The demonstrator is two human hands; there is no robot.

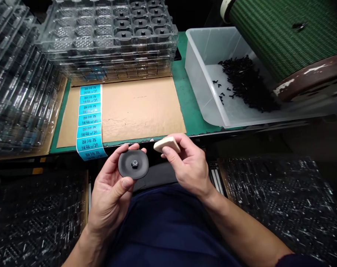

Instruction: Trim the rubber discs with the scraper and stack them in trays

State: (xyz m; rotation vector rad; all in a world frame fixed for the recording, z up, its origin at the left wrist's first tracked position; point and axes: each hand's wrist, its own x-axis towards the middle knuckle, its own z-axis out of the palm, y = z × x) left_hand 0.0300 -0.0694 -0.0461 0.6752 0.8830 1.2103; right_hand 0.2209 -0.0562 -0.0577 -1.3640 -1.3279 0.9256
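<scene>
A black rounded dish-shaped part (126, 167) with a small raised post in its centre rests in my left hand (108, 189), fingers behind it and thumb at its lower edge. My right hand (192, 165) pinches a cream-coloured flat pad (167, 144) between thumb and fingers. The pad is beside the black part, apart from it. Both hands are over my lap, just in front of the table's near edge. What the pad is made of I cannot tell.
Stacked clear trays (101, 50) stand at the back, the top one partly filled with black parts. Blue labels (90, 120) lie on cardboard (146, 107). Right of it, a translucent bin (213, 100) holds small black pieces (249, 83) beneath a green-wound spool (293, 40). More trays (18, 81) rise at left.
</scene>
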